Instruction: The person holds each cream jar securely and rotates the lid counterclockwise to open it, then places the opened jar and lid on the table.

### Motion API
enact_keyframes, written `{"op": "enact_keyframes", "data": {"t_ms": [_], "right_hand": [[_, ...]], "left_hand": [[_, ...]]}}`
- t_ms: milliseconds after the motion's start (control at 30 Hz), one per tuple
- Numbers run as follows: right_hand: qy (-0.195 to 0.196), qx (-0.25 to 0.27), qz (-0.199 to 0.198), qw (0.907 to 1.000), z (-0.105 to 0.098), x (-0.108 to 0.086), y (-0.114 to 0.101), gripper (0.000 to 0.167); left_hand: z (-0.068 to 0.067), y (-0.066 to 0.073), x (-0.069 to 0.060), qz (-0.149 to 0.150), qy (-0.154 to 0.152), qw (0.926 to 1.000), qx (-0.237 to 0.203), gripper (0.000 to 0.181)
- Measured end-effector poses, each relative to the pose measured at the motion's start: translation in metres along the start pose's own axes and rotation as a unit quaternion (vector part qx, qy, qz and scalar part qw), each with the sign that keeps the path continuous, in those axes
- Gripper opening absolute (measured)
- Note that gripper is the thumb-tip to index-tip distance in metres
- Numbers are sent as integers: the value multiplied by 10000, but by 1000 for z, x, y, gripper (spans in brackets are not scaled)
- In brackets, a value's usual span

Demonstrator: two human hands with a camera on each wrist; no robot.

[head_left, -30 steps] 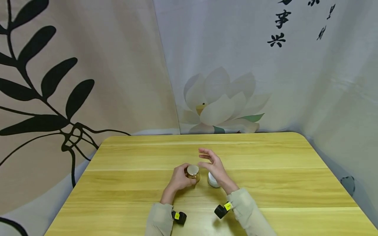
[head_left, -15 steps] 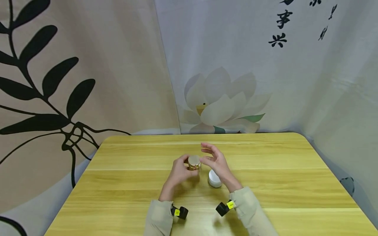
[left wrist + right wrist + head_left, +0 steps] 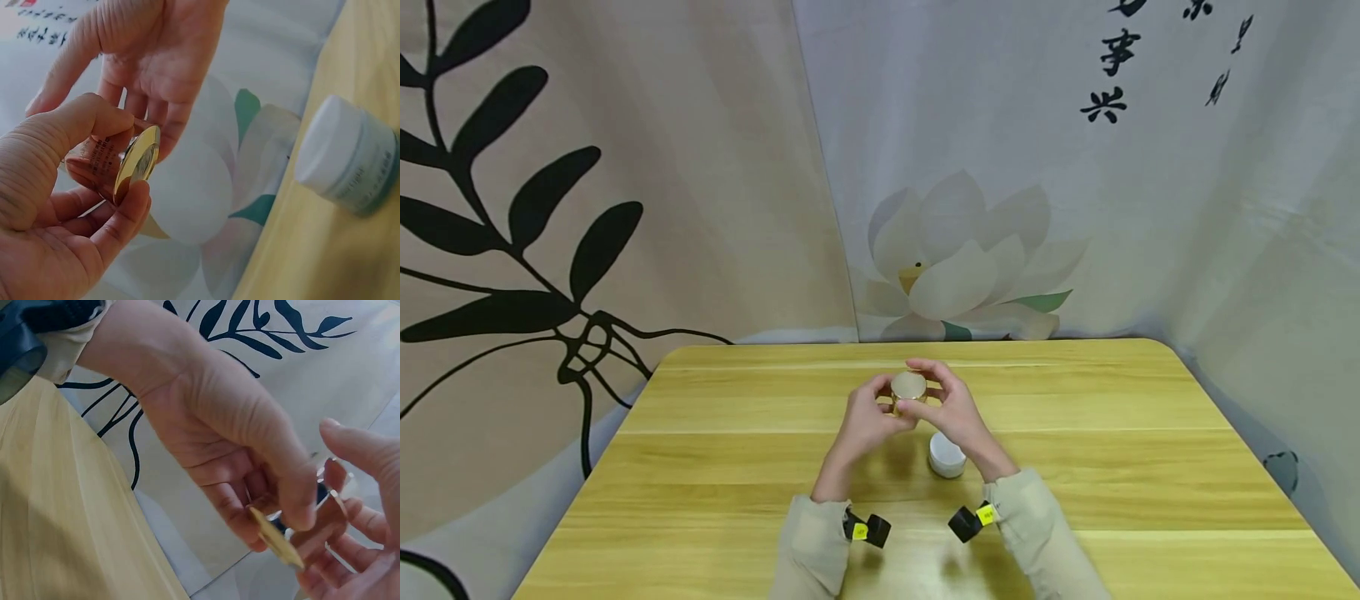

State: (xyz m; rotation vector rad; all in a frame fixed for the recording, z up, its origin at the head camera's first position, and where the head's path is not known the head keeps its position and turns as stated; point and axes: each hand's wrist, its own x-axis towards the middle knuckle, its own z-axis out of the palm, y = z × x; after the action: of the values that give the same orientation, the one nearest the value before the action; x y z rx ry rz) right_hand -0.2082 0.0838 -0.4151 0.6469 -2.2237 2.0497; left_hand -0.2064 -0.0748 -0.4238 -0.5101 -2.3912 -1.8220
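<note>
Above the table, my left hand (image 3: 867,422) grips a small gold-lidded jar (image 3: 908,385) between thumb and fingers. In the left wrist view, the jar's clear, copper-tinted body (image 3: 103,161) bears small print and lies tilted. My right hand (image 3: 957,414) is beside the jar, thumb raised off it in the right wrist view and loosely bent fingers around its far side; whether they touch it I cannot tell. A white-lidded jar (image 3: 947,456) stands on the table just below my right hand, its body pale green in the left wrist view.
The light wooden table (image 3: 1097,467) reaches back to a cloth backdrop (image 3: 722,167) printed with dark leaves, a pale flower and black characters. Each wrist wears a small black camera with a yellow label.
My left hand has raised the gold-lidded jar and moved it away from me and slightly right. The right hand's fingers are now around it. The white-lidded jar has stayed in place.
</note>
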Motion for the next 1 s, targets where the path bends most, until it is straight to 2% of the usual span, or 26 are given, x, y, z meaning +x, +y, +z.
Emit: {"op": "enact_keyframes", "data": {"t_ms": [33,100,167,267,333,467,700,833,1000], "right_hand": [[4,-21,7,10000,0,0,-1,51],[45,-45,19,10000,-1,1,-2,50],[104,-84,37,9999,-2,2,-4,49],[201,-77,58,9998,-1,1,-12,47],[249,-40,53,9997,-1,-1,-20,45],[336,38,-38,9994,-1,-4,-31,41],[319,7,-66,9995,-6,0,-10,40],[215,-12,-155,9996,-9,0,-5,40],[106,-87,-205,9997,-11,1,-3,38]], "left_hand": [[1,2,1,31,20,10000,-56,42],[0,14,0,65,24,9998,-160,43],[2,17,1,105,50,9997,-232,44],[3,19,2,177,34,9995,-253,45],[5,11,4,236,48,9995,-211,45],[5,14,4,249,26,9995,-172,43],[5,16,3,69,-56,9999,-122,45],[4,18,3,-27,-116,9999,-21,46],[1,39,-2,50,-223,9997,16,43]]}}
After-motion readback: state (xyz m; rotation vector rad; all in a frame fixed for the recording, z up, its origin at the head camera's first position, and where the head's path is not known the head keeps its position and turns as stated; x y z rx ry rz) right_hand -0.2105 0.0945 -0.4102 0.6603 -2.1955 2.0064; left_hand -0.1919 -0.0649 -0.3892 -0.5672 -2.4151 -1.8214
